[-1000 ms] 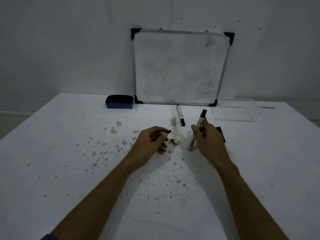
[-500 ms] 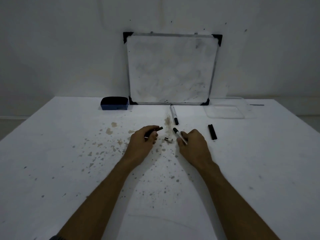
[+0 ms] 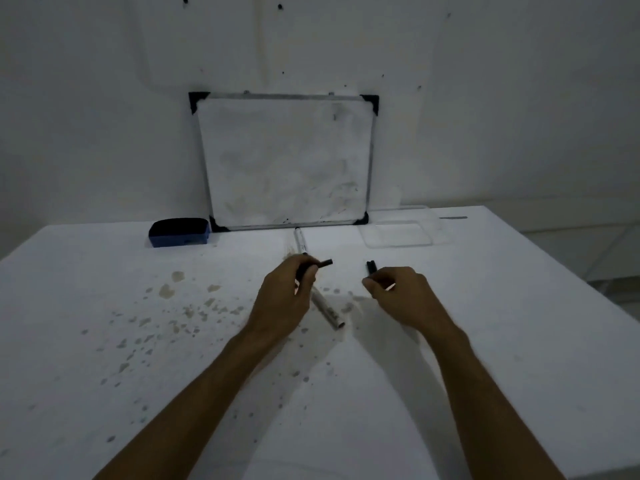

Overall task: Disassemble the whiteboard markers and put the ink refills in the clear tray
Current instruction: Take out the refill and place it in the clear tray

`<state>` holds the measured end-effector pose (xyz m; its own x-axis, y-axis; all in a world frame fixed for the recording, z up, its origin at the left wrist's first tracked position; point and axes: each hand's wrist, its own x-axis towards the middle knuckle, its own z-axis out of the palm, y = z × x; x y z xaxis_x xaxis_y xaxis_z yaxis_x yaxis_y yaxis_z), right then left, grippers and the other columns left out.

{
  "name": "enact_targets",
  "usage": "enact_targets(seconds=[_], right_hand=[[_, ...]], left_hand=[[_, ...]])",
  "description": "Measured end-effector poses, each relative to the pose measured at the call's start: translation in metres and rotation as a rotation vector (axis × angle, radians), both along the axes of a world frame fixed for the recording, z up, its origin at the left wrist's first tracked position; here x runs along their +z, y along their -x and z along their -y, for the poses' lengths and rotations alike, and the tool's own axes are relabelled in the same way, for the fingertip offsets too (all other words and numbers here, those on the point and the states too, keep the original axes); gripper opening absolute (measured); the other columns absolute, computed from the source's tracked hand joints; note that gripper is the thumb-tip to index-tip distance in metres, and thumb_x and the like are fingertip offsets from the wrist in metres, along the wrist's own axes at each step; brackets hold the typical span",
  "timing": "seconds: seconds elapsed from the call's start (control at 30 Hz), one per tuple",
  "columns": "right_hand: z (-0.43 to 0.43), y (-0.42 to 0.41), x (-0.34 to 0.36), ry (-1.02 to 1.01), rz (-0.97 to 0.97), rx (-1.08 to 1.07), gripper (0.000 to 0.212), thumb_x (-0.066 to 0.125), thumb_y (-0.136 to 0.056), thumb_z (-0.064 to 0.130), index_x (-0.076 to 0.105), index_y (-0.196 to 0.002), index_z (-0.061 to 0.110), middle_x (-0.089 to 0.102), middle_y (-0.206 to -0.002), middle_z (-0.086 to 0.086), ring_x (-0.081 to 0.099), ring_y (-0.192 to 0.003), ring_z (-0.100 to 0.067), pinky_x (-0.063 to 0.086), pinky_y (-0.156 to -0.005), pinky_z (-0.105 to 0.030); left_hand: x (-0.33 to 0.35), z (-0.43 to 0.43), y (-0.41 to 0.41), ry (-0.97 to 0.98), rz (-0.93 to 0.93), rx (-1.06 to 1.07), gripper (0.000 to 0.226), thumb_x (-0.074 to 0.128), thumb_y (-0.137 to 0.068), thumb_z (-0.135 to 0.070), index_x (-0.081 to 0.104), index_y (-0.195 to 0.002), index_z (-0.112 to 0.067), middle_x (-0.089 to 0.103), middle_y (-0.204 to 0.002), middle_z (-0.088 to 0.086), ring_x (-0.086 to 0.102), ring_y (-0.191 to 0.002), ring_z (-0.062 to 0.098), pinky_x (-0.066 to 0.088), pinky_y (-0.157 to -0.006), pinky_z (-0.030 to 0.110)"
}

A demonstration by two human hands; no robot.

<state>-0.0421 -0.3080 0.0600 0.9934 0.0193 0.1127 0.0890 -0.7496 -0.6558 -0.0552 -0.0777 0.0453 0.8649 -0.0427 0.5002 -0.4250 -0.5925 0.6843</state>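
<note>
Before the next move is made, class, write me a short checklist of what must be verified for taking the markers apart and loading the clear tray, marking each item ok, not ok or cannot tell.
1. Left hand grips a white marker barrel with a dark piece at its top: ok.
2. Right hand holds a small part: closed, contents cannot tell.
3. Clear plastic tray unobstructed at the table's far right: ok.
4. Ink refill already in the tray: not ok, it looks empty.
5. Second white marker near the whiteboard dismantled: not ok, looks whole.
6. Loose black cap clear of both hands: ok.
</note>
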Motion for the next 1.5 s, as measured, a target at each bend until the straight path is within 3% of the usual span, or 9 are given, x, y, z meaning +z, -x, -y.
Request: enact_targets(seconds=[0.17, 0.3, 0.5, 0.67, 0.83, 0.93, 1.07, 1.3, 1.5], right_hand=[[0.064, -0.039, -0.013, 0.098, 0.024, -0.135, 0.03, 0.065, -0.093, 0.037, 0.074, -0.115, 0.018, 0.071, -0.111, -0.005, 0.066, -0.103, -0.023, 0.05, -0.084, -0.031], [0.085, -0.06, -0.034, 0.151, 0.134, -0.245, 0.036, 0.07, -0.089, 0.039, 0.073, -0.118, 0.018, 0.062, -0.123, -0.011, 0.057, -0.114, -0.034, 0.043, -0.095, -0.041], [0.099, -0.078, -0.041, 0.034, 0.151, -0.255, 0.021, 0.065, -0.091, 0.038, 0.077, -0.103, 0.026, 0.065, -0.118, -0.001, 0.055, -0.111, -0.026, 0.04, -0.096, -0.039], [0.101, -0.083, -0.044, 0.017, 0.187, -0.27, 0.016, 0.065, -0.09, 0.037, 0.076, -0.096, 0.028, 0.067, -0.114, 0.002, 0.058, -0.105, -0.023, 0.043, -0.093, -0.039], [0.103, -0.091, -0.047, 0.008, 0.205, -0.299, 0.016, 0.064, -0.089, 0.039, 0.076, -0.095, 0.032, 0.067, -0.112, 0.007, 0.06, -0.103, -0.018, 0.043, -0.091, -0.036], [0.103, -0.094, -0.049, 0.007, 0.207, -0.325, 0.017, 0.063, -0.089, 0.04, 0.077, -0.095, 0.031, 0.068, -0.11, 0.008, 0.061, -0.102, -0.017, 0.042, -0.091, -0.035], [0.102, -0.093, -0.049, 0.044, 0.194, -0.319, 0.02, 0.061, -0.089, 0.042, 0.076, -0.097, 0.033, 0.067, -0.112, 0.009, 0.059, -0.104, -0.017, 0.038, -0.09, -0.034], [0.094, -0.081, -0.034, 0.011, 0.078, -0.242, 0.02, 0.06, -0.09, 0.04, 0.075, -0.1, 0.033, 0.072, -0.107, 0.011, 0.065, -0.104, -0.018, 0.043, -0.097, -0.038], [0.06, -0.042, -0.006, -0.234, 0.04, -0.076, 0.02, 0.064, -0.095, 0.033, 0.076, -0.104, 0.021, 0.076, -0.1, 0.008, 0.069, -0.089, -0.009, 0.047, -0.072, -0.017]], left_hand=[[0.029, 0.054, -0.041, 0.044, -0.058, -0.07, 0.014, 0.056, -0.105, -0.02, 0.063, -0.117, -0.017, 0.074, -0.104, -0.005, 0.065, -0.102, 0.005, 0.042, -0.082, 0.002], [0.047, 0.095, -0.095, -0.006, -0.081, -0.123, 0.016, 0.062, -0.102, -0.02, 0.067, -0.117, -0.015, 0.078, -0.105, -0.002, 0.069, -0.106, 0.012, 0.05, -0.097, 0.022], [0.069, 0.154, -0.194, -0.294, -0.192, -0.124, 0.025, 0.067, -0.099, -0.021, 0.075, -0.12, -0.011, 0.076, -0.118, 0.007, 0.069, -0.109, 0.021, 0.047, -0.088, 0.023], [0.056, 0.201, -0.256, -0.543, -0.329, -0.159, 0.024, 0.07, -0.096, -0.021, 0.078, -0.117, -0.013, 0.077, -0.114, 0.01, 0.07, -0.103, 0.025, 0.053, -0.081, 0.027], [0.03, 0.217, -0.285, -0.697, -0.358, -0.07, 0.023, 0.081, -0.082, -0.024, 0.081, -0.105, -0.021, 0.078, -0.109, 0.004, 0.072, -0.097, 0.022, 0.062, -0.086, 0.035], [0.03, 0.219, -0.288, -0.711, -0.372, -0.038, 0.028, 0.087, -0.076, -0.022, 0.083, -0.103, -0.02, 0.08, -0.104, 0.002, 0.074, -0.095, 0.021, 0.062, -0.085, 0.036], [0.045, 0.214, -0.278, -0.672, -0.333, -0.044, 0.04, 0.088, -0.08, -0.025, 0.077, -0.116, -0.011, 0.078, -0.115, 0.008, 0.072, -0.103, 0.024, 0.06, -0.093, 0.04], [0.092, 0.151, -0.182, -0.538, -0.174, -0.147, 0.023, 0.072, -0.094, -0.028, 0.077, -0.116, -0.021, 0.079, -0.108, -0.001, 0.072, -0.095, 0.014, 0.06, -0.09, 0.04], [0.076, 0.055, -0.076, -0.479, -0.174, -0.213, 0.019, 0.067, -0.097, -0.04, 0.077, -0.111, -0.033, 0.075, -0.108, -0.016, 0.065, -0.094, -0.004, 0.056, -0.086, 0.027]])
